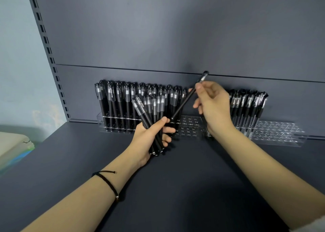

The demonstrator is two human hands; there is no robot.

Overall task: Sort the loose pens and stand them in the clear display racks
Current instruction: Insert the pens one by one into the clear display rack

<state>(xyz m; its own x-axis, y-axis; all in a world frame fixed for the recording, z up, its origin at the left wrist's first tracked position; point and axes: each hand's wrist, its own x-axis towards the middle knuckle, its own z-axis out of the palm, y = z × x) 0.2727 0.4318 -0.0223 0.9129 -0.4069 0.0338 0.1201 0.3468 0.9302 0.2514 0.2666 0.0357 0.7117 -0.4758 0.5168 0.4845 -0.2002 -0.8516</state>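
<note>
Our left hand (147, 138) clenches a bundle of pens (143, 112) before the left rack (191, 124), mostly filled with black pens (119, 99). Our right hand (213, 106) pinches a single pen (183, 103) above it. Beside it, the right rack (277, 133) stands half-filled.

Soft, even, rather dim light, probably from overhead, leaves only faint shadow on the shelf (175, 179) in front of the clear rack (190, 126). Small glints speckle the rack's holes. Above it, the raised pen (183, 103) has a motion-blurred cap. Far left of it, the slotted upright (46, 43) bows with lens distortion.
</note>
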